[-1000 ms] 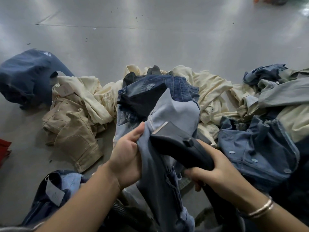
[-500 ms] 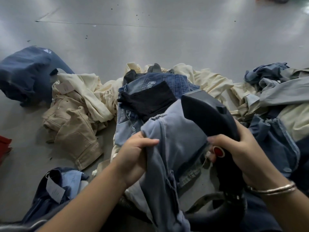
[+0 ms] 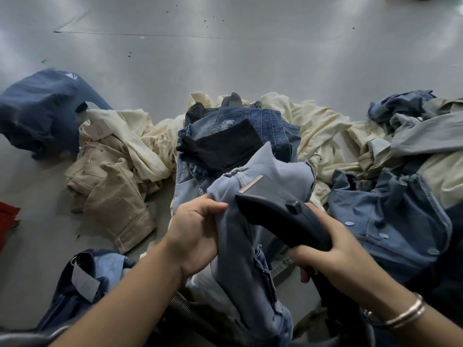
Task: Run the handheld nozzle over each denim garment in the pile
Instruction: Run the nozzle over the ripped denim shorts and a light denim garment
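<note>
Two hands, one nozzle, two bangles.

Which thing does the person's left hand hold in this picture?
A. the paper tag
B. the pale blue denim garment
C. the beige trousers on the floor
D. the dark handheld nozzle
B: the left hand pinches the pale blue denim garment, and the right hand grips the nozzle.

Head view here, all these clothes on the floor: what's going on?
A person is working through a pile of garments on a grey floor. The left hand grips a light blue denim garment and holds it up, while the right hand holds a dark handheld nozzle, its head laid against the fabric. Cream and tan garments lie behind.
</note>
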Demonstrator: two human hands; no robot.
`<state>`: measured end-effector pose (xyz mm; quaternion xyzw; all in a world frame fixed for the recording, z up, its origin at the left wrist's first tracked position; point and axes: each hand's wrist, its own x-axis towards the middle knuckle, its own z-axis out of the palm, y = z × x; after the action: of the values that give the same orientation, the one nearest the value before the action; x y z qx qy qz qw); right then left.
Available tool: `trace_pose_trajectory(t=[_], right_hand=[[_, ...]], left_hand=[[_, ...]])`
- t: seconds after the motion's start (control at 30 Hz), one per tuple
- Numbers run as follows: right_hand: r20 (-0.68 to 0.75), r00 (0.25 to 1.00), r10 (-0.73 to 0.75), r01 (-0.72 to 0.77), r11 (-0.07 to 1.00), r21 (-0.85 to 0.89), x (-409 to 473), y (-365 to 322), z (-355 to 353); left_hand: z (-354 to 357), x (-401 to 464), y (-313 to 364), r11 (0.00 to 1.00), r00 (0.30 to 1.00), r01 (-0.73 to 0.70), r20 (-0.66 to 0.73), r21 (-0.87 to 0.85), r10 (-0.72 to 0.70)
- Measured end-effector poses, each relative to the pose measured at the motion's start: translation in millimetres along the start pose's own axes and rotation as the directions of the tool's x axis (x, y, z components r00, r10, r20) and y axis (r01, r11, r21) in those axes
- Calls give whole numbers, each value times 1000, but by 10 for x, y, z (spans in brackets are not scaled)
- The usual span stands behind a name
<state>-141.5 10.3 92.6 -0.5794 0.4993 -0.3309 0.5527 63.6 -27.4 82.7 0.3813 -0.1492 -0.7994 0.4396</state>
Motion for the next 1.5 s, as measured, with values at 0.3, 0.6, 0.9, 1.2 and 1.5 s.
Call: trace_pose_trajectory(t=[0.3, 0.6, 0.9, 1.2, 1.5], right_hand=[[-66, 998, -11, 15, 998, 59, 123, -68, 93], [-294, 954, -49, 97, 984, 150, 229, -173, -52], [10, 998, -63, 62, 997, 43, 35, -68, 8], [-165, 985, 45, -15, 984, 175, 72, -156, -33], [-353, 936, 7, 66, 979, 193, 165, -176, -191]], left_hand=[[-63, -3, 14, 999, 1000, 3, 3, 33, -3], [-69, 39, -104, 985, 984, 69, -150, -156, -93], [-29, 53, -187, 964, 964, -181, -158, 196, 214], [-1, 16, -314, 879, 975, -193, -19, 436, 223], [52, 16, -341, 969, 973, 225, -18, -105, -228]])
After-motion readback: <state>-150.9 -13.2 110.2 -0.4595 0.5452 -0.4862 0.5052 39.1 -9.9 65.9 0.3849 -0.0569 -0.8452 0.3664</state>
